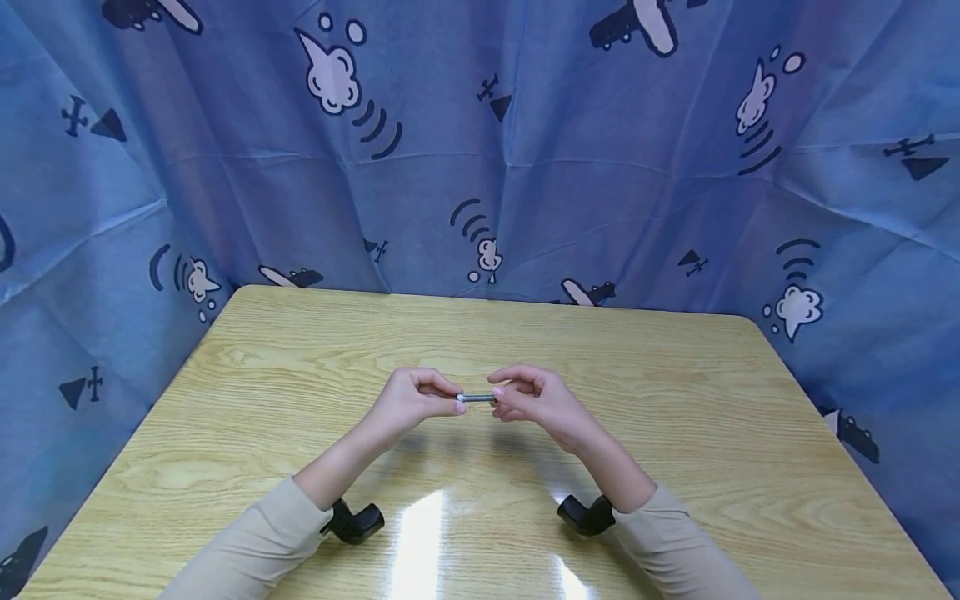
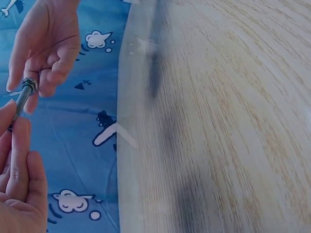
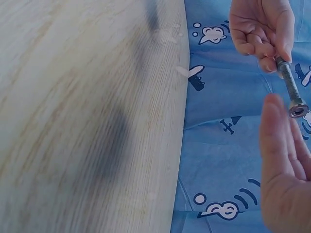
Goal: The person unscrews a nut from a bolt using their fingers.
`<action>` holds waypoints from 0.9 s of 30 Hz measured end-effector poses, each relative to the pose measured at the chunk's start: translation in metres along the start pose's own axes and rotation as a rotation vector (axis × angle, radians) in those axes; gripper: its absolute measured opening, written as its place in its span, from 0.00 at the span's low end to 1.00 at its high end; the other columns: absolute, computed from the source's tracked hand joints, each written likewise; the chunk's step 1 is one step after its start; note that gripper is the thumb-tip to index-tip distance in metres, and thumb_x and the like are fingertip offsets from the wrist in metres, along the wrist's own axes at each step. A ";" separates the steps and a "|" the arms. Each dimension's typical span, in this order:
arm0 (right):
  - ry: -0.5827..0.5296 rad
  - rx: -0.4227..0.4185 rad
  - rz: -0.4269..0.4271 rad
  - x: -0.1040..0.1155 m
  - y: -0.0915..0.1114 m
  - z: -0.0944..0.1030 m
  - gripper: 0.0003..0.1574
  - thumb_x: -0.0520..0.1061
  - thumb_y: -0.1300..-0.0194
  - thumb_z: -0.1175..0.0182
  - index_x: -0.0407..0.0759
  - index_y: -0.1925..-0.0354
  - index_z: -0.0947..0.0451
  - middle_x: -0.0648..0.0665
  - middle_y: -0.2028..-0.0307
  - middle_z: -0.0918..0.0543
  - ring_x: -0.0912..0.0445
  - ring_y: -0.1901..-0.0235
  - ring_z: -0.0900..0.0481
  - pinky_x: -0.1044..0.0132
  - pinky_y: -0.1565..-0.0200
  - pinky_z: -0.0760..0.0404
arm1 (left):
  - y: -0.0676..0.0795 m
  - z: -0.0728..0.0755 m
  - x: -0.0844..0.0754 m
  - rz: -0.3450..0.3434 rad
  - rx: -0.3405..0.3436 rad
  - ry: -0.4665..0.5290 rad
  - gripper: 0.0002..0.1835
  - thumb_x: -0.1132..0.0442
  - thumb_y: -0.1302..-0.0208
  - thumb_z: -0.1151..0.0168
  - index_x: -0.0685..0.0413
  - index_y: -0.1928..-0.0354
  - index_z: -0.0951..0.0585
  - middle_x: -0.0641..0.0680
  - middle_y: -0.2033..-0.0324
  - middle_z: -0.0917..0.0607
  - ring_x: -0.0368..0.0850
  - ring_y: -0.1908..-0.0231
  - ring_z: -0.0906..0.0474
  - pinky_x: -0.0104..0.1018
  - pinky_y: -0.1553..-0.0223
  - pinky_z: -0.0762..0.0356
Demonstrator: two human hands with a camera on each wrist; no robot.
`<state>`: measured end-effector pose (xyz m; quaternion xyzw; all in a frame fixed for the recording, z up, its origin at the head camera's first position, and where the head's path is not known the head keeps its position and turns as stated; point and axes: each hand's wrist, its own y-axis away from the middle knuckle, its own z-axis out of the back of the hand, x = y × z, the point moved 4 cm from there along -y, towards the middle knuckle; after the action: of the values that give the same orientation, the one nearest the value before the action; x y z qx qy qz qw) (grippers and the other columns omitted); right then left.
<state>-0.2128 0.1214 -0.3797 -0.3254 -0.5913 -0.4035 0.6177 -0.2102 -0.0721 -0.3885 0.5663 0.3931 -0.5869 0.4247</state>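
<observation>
A threaded metal bolt [image 1: 478, 398] is held level above the table, between the two hands. My left hand [image 1: 411, 400] pinches its left end between thumb and fingertips, and those fingers hide that end. At the other end sits a metal nut [image 3: 298, 109], seen also in the left wrist view as a nut [image 2: 29, 84] at the shank's far tip. Around this nut the right hand [image 1: 542, 404] has its thumb and fingers spread, the index finger apart from the thumb. Whether the right thumb touches the nut I cannot tell.
The hands are over the middle of a light wood-grain table [image 1: 300, 350]. Behind it and at its sides hangs a blue patterned curtain [image 1: 420, 192]. Dark wrist devices [image 1: 356, 523] sit at both sleeve cuffs. Glare shows on the near tabletop.
</observation>
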 end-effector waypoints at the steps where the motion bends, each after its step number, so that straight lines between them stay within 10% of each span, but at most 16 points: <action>1: 0.000 0.000 -0.009 0.000 0.000 0.000 0.22 0.40 0.35 0.43 0.24 0.49 0.30 0.41 0.66 0.19 0.53 0.68 0.18 0.58 0.60 0.18 | 0.000 0.000 0.000 -0.001 0.001 -0.001 0.14 0.70 0.51 0.30 0.71 0.62 0.18 0.56 0.71 0.14 0.46 0.68 0.17 0.38 0.60 0.20; 27: 0.012 -0.012 0.003 0.001 0.001 0.002 0.25 0.40 0.38 0.40 0.27 0.46 0.31 0.34 0.59 0.22 0.53 0.64 0.18 0.58 0.57 0.19 | 0.001 0.000 -0.004 -0.004 0.001 0.003 0.13 0.70 0.51 0.30 0.70 0.62 0.18 0.56 0.71 0.14 0.46 0.68 0.17 0.39 0.60 0.20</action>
<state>-0.2131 0.1229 -0.3783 -0.3278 -0.5847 -0.4079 0.6200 -0.2095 -0.0718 -0.3842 0.5665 0.3943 -0.5873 0.4226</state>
